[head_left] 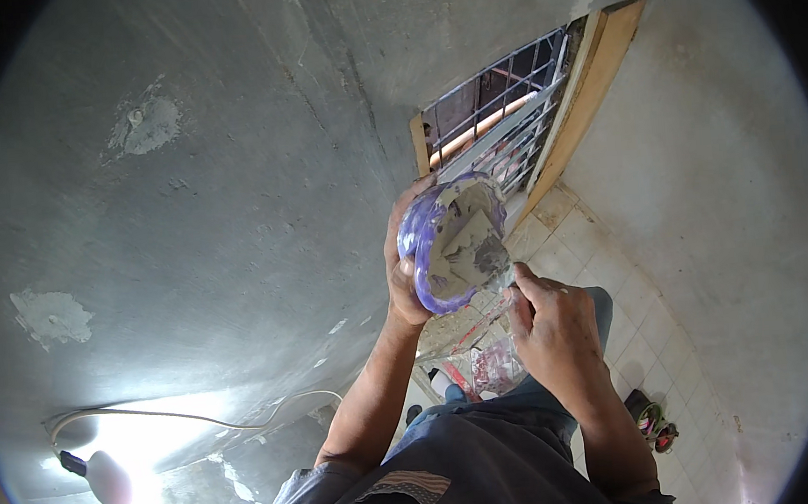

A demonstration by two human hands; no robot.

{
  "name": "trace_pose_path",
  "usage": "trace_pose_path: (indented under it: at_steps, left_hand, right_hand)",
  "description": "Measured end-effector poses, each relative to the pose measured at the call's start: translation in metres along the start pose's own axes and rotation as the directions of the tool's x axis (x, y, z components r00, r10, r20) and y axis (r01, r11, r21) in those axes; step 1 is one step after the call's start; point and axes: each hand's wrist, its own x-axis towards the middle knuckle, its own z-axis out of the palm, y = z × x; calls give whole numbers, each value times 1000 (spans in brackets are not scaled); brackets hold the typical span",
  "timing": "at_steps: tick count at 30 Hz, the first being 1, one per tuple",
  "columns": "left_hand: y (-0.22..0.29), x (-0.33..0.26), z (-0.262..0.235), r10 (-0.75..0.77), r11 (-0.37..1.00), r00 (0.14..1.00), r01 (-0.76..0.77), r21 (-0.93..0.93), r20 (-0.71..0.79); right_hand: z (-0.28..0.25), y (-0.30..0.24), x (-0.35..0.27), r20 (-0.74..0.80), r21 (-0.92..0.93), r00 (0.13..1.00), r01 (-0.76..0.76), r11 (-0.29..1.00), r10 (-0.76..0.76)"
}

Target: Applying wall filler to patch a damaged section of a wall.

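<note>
My left hand is wrapped around the outside of a purple bowl, which is tilted toward me in front of my chest. Pale putty smears its inner wall and rim. In my right hand is a putty knife, pinched between thumb and fingers near the bowl's right edge. Its blade lies inside the bowl, coated with putty. My fingers cover most of the knife's handle.
A grey wall with pale patches rises at the left. A lit bulb hangs there on a cable. Beyond the bowl is a barred window with a wooden frame. Below me are a tiled floor and a red-stained container.
</note>
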Motion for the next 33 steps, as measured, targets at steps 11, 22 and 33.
trace_pose_path:
  at_steps: [11,22,33]
  left_hand:
    - [-30,-26,-15,-12,988,999,6,-157,-35]
    - [-30,-34,-26,35,961,999,-32,-274,6]
    - [-81,-26,-60,-145,957,977,99,-271,-155]
  right_hand:
    - [5,-4,-20,-73,389,997,35,921,-7]
    - [-33,11,0,-169,11,930,333,943,-327]
    - [-30,-17,2,-193,127,965,203,971,-176]
